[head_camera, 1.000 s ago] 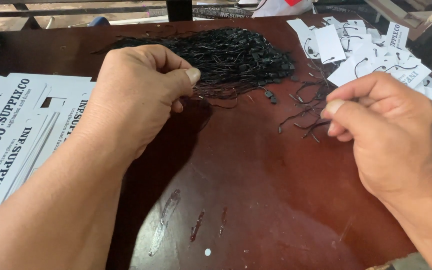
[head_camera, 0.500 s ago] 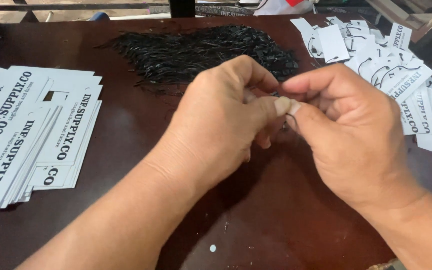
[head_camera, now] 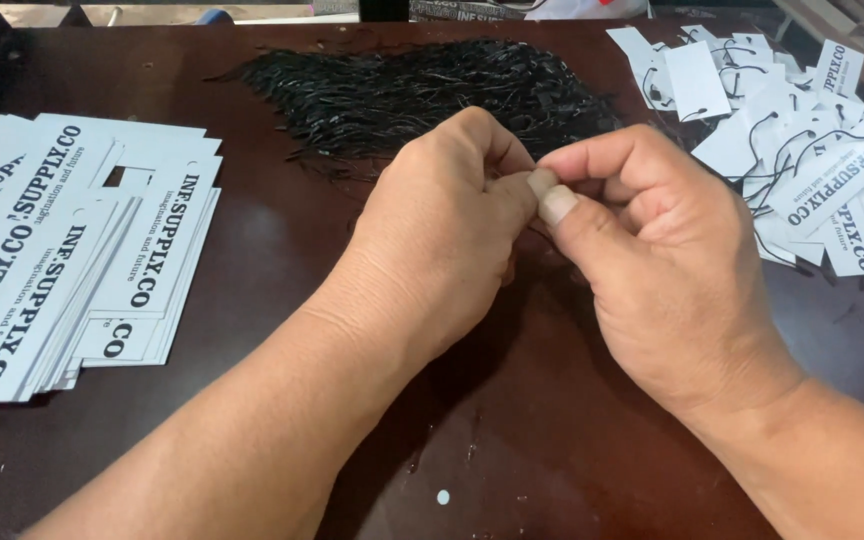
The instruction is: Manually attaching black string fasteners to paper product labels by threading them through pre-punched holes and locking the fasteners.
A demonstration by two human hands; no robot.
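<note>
My left hand (head_camera: 442, 230) and my right hand (head_camera: 662, 270) meet over the middle of the dark brown table (head_camera: 512, 440), fingertips pinched together. Both are closed on a thin black string, which the fingers almost wholly hide. Just behind the hands lies a broad pile of black strings (head_camera: 402, 95). Flat on the table at the left, beside my left forearm, is a fanned stack of white printed card tags (head_camera: 72, 250).
A loose heap of white tags with black strings threaded through them (head_camera: 802, 150) covers the table's right side, close to my right hand. A small white speck (head_camera: 442, 497) lies on the table near the front edge. Clutter shows beyond the far edge.
My left hand left the string pile and came to my right hand. Both hands now pinch together at the centre. The view shifted, showing more of the left stack.
</note>
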